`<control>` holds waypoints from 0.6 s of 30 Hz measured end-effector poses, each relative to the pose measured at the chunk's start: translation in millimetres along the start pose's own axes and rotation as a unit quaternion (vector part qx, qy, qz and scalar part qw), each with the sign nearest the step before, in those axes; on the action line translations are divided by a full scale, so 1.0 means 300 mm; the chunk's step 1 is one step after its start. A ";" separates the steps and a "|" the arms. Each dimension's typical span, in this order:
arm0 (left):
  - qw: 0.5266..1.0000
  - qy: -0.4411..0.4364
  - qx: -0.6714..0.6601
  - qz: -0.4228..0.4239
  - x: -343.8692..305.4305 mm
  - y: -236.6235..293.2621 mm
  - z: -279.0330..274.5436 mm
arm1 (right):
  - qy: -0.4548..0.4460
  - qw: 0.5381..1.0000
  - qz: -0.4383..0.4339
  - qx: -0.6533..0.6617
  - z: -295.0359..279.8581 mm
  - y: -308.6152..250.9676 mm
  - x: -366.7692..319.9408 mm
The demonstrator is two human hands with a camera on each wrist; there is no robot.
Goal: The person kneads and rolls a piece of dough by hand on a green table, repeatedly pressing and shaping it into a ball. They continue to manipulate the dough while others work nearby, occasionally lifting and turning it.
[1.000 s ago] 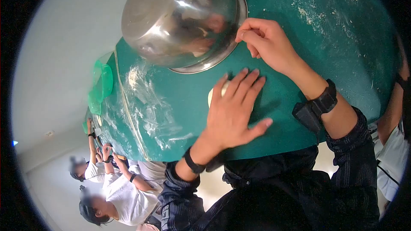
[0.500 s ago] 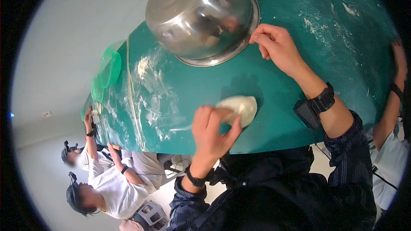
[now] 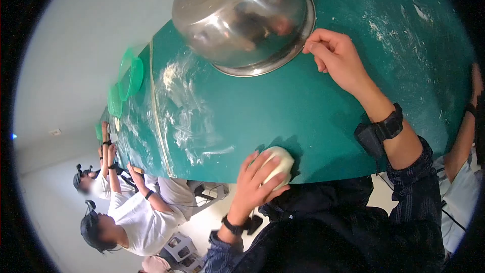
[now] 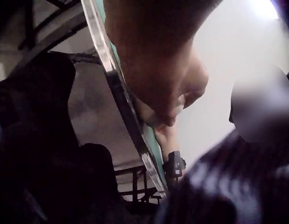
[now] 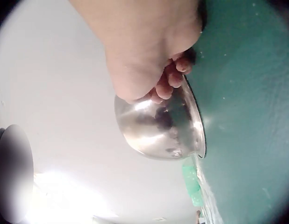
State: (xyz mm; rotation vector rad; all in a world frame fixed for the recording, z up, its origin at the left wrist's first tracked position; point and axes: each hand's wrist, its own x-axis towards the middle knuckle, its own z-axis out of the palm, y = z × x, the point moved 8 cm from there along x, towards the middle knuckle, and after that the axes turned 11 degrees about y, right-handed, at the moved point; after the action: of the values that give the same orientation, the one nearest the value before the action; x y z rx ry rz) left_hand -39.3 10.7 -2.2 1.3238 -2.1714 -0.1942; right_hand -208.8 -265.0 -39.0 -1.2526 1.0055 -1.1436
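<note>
A smooth pale ball of dough (image 3: 279,166) lies at the near edge of the green table. Spread, bent fingers of my left hand (image 3: 251,182) wrap over its left side, with the thumb along its near side. The left wrist view shows this hand (image 4: 158,79) dark and from the side, above the table edge. My right hand (image 3: 337,60) hangs with loosely curled fingers beside the rim of an upturned steel bowl (image 3: 237,20), holding nothing. In the right wrist view its fingertips (image 5: 164,91) overlap the bowl (image 5: 158,126).
White flour streaks (image 3: 184,116) mark the table (image 3: 242,111) on the left, beside a pale strip (image 3: 156,106) running across it. Green plastic containers (image 3: 132,78) stand at the far left edge. People in white shirts (image 3: 146,222) sit at the left; another person's arm (image 3: 467,126) is at right.
My left hand went from lying flat over the dough to gripping it, and both came toward the near table edge. The right hand kept its curled pose by the bowl. The head view shifted slightly.
</note>
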 end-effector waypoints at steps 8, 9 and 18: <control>0.994 -0.031 0.078 -0.071 -0.241 0.071 -0.025 | 0.003 1.000 0.011 -0.002 0.012 0.018 0.005; 0.993 -0.062 0.080 -0.065 -0.217 0.097 -0.001 | 0.007 1.000 0.011 -0.008 0.012 0.023 0.006; 0.958 -0.219 0.184 -0.036 0.321 0.079 0.234 | 0.016 0.999 0.014 0.028 -0.003 0.011 0.022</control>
State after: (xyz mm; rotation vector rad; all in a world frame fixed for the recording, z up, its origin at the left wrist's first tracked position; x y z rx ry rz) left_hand -128.4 -71.4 -11.4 1.6972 -2.6252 -0.1242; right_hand -208.4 -271.9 -42.0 -1.1762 1.0058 -1.1643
